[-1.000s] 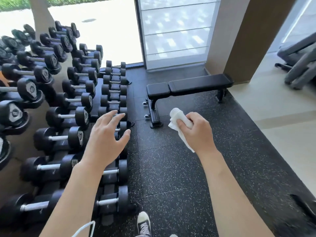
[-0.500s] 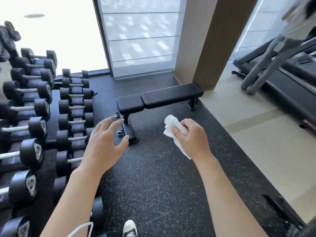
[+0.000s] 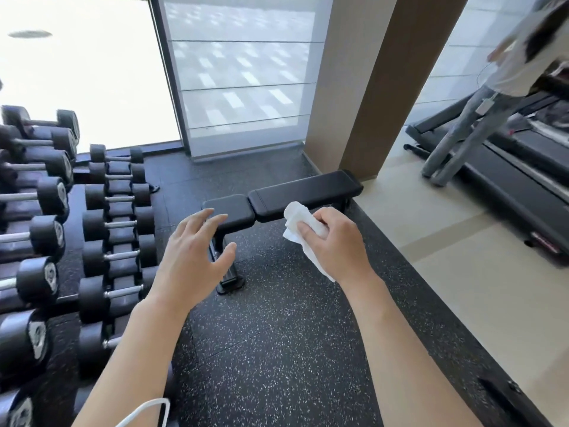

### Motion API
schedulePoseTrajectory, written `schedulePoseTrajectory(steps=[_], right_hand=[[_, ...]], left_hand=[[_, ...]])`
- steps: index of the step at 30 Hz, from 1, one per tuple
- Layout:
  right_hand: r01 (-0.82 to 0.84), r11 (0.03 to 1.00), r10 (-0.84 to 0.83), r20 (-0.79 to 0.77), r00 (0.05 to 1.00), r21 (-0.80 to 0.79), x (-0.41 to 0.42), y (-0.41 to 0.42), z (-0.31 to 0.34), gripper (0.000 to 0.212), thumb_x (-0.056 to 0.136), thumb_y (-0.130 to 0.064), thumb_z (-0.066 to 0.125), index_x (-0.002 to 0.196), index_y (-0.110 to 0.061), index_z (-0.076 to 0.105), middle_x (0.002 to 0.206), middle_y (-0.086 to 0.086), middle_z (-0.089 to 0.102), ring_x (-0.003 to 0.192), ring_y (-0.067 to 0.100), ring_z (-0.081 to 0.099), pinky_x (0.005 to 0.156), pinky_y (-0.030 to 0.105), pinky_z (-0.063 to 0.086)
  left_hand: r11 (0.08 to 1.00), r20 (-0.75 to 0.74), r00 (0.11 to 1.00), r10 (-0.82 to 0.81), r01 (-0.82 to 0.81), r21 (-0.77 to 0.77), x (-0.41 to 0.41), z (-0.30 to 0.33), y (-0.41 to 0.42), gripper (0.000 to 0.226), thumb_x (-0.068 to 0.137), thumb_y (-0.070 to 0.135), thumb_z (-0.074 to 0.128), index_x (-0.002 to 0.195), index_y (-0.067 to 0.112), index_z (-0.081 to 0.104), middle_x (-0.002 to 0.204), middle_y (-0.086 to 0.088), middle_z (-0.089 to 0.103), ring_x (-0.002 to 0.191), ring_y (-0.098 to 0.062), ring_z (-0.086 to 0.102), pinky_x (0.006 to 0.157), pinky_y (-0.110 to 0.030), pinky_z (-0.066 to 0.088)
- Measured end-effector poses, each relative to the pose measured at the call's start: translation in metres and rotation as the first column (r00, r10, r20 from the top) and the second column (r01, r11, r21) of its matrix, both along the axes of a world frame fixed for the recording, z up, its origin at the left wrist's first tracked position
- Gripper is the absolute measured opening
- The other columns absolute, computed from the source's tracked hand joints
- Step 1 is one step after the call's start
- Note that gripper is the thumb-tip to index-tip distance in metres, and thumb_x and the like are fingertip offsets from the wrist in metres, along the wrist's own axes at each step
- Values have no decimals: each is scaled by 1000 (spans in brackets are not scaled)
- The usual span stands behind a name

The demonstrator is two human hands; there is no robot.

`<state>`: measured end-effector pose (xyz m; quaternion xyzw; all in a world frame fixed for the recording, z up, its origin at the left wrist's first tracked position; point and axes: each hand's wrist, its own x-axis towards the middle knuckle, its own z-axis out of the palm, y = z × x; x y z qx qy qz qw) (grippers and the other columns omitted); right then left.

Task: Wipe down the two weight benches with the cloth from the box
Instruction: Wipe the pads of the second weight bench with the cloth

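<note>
My right hand [image 3: 337, 241] had the white cloth [image 3: 303, 232] bunched in curled fingers, so fetching it was done. My left hand [image 3: 192, 257] hung spread and empty. One black weight bench [image 3: 283, 197] sat just beyond both hands, not yet touched by the cloth, so by my reckoning all the wiping was left. No second bench showed. White marks on the dumbbells [image 3: 101, 217] off my left hand were too blurred to read.
</note>
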<state>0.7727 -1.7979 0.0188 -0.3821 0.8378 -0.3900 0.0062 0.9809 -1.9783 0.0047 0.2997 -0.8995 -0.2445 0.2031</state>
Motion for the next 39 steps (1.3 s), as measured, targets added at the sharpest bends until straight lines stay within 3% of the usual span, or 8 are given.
schedulePoseTrajectory(steps=[8, 21, 31, 39], right_hand=[[-33, 999, 33, -5, 999, 26, -92, -60, -17, 27, 96, -45, 67, 86, -21, 61, 85, -9, 63, 81, 15, 58, 75, 41, 52], [-244, 969, 244, 11, 970, 41, -276, -176, -23, 28, 96, -44, 67, 85, -19, 62, 84, -7, 63, 80, 15, 56, 72, 34, 46], [-328, 944, 326, 59, 944, 35, -307, -259, -44, 26, 95, -44, 67, 83, -23, 60, 82, -11, 61, 78, 7, 56, 65, 20, 37], [-346, 937, 342, 72, 937, 56, -297, -375, -63, 27, 95, -46, 67, 81, -25, 58, 79, -11, 61, 78, 8, 56, 64, 26, 40]], left_hand=[[999, -10, 999, 50, -50, 3, -82, -13, -56, 59, 98, 42, 65, 154, 26, 50, 162, 3, 43, 153, -18, 31, 126, -47, 30], [970, 19, 970, 241, -240, -30, -236, -17, -115, 59, 97, 36, 70, 152, 21, 54, 160, -3, 47, 151, -22, 35, 126, -45, 30], [931, 38, 932, 361, -358, -75, -247, -15, -178, 60, 97, 36, 70, 152, 19, 54, 159, -3, 47, 151, -22, 36, 126, -46, 29], [930, 54, 929, 366, -364, -51, -235, -39, -285, 59, 96, 33, 72, 150, 17, 56, 158, -5, 49, 149, -24, 38, 127, -43, 27]])
